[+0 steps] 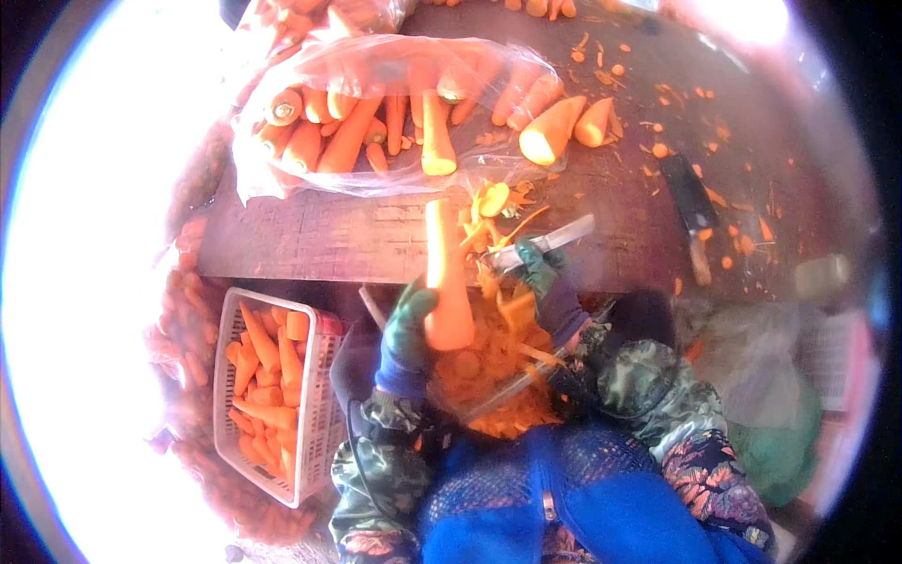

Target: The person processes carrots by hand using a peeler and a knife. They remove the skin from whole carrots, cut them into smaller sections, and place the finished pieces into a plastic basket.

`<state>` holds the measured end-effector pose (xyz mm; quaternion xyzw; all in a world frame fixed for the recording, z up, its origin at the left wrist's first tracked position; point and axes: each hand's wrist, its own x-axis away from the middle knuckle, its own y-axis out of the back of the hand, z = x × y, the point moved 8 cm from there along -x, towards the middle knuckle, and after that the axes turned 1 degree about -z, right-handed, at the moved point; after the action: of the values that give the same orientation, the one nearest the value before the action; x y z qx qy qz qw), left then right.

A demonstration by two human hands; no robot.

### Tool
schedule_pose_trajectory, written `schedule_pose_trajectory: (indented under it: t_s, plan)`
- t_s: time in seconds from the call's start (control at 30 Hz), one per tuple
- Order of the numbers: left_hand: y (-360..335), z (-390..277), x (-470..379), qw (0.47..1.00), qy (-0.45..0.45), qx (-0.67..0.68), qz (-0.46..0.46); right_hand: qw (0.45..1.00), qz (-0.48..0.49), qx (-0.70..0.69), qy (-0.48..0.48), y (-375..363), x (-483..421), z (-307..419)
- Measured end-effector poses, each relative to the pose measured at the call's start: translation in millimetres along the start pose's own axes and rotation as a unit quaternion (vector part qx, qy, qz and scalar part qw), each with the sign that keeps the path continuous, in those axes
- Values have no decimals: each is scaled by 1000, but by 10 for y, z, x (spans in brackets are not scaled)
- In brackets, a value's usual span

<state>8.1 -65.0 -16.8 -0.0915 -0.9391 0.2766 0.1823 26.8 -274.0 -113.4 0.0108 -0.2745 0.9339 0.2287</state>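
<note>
My left hand (pixel 409 328), in a green glove, is closed around the lower part of a thick carrot (pixel 449 282) held upright over a heap of carrot peelings (pixel 493 381) in front of my body. My right hand (pixel 542 271), gloved too, grips a metal-bladed tool (pixel 546 243), perhaps a peeler or knife; its type is not clear. This tool lies to the right of the carrot, its bright end pointing up and right over the table edge. More peelings and a carrot slice (pixel 493 199) lie on the table just beyond.
A clear plastic bag of carrots (pixel 338 185) lies across the wooden table (pixel 317 236). Cut carrots (pixel 553 130) rest at its right. A cleaver (pixel 688 194) lies among scraps further right. At left stands a white plastic basket (pixel 308 402) of carrots; more carrots (pixel 187 317) are piled beyond it.
</note>
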Motion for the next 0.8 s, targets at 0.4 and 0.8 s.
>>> schedule_pose_trajectory:
  t_s: [0.4,0.8]
  plan:
    - [350,-9,98,960,41,277,-16,988,34,150,-3,-554,-983,147]
    - [515,194,235,980,35,198,-4,947,271,163,-59,-695,445,46]
